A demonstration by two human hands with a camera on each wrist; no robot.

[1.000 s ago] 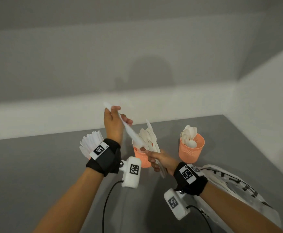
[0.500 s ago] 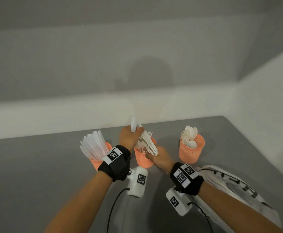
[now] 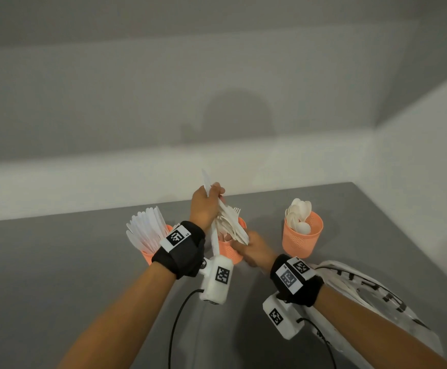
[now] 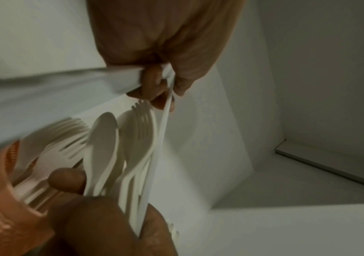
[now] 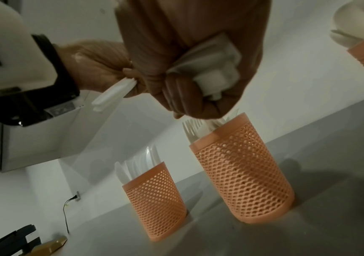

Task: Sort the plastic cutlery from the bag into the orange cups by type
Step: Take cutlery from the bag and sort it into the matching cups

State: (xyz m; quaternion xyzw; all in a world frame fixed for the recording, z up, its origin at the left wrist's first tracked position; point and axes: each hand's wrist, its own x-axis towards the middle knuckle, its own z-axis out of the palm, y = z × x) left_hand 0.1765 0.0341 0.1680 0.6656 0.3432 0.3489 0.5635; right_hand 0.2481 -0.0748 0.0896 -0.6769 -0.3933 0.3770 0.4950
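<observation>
- The left hand (image 3: 205, 206) is gripping a long flat white piece, looks like a knife (image 3: 206, 179), fingers curled round it, blade sticking up above the fist. A second ago that hand was holding it way higher and slanted; now it's dropping in right over the middle cup (image 3: 230, 249), fingertips reaching into the bundle.
- The right hand (image 3: 254, 251) is closing tight around a mixed bundle (image 3: 233, 227) of forks and spoons, holding them by the handles just in front of the middle cup. Basically same grip as before, only shifted forward a bit.
- So I'm guessing the left is picking the next piece out of the bundle rather than dropping the knife off yet. The knife cup (image 3: 161, 251) is sitting further left, partly hidden by the wristband.
- Sorting seems well along: knives fanning out of the left cup, forks in the middle one, spoons (image 3: 298, 215) piling in the right cup (image 3: 302, 238).
- Cutlery is thin matte white plastic, bendy-looking. Cups are orange, cylindrical, perforated mesh walls.
- The bag (image 3: 363, 294), crinkly white with black print, is lying on the grey surface (image 3: 57, 275) under the right forearm. Can't tell what's left inside.
</observation>
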